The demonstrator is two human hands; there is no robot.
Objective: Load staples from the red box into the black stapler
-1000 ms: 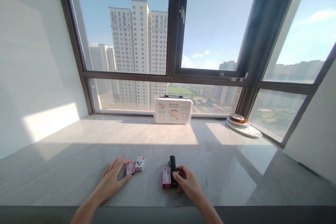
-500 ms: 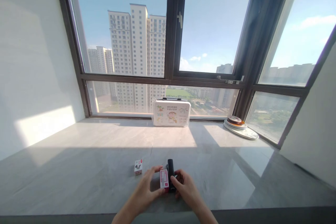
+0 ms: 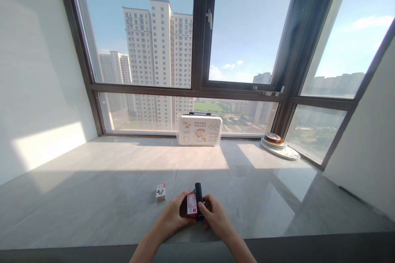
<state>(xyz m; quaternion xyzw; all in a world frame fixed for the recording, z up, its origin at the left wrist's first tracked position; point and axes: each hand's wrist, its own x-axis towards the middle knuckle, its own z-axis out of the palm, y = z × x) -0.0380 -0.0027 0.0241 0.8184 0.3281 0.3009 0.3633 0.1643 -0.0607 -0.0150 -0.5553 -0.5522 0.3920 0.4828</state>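
Observation:
My left hand (image 3: 173, 217) is closed around a small pink-and-white box (image 3: 191, 204), fingers at its far end and thumb at its near end. Right beside it, my right hand (image 3: 216, 217) grips a long black stapler (image 3: 198, 193), with the thumb on top and the other fingers along its right side. Box and stapler lie side by side, close together, low over the grey countertop; whether they rest on it I cannot tell. Left of my hands stands a small white carton (image 3: 161, 192) printed with a black picture and red marks.
A white case (image 3: 200, 130) with cartoon prints and a dark handle stands against the window. Stacked plates (image 3: 279, 148) sit in the right corner by the window frame. The grey stone countertop (image 3: 92, 205) ends at a front edge just below my hands.
The view has shifted slightly, so everything sits a little higher and further left. My left hand wraps a bit further round the pink-and-white box; both holds remain.

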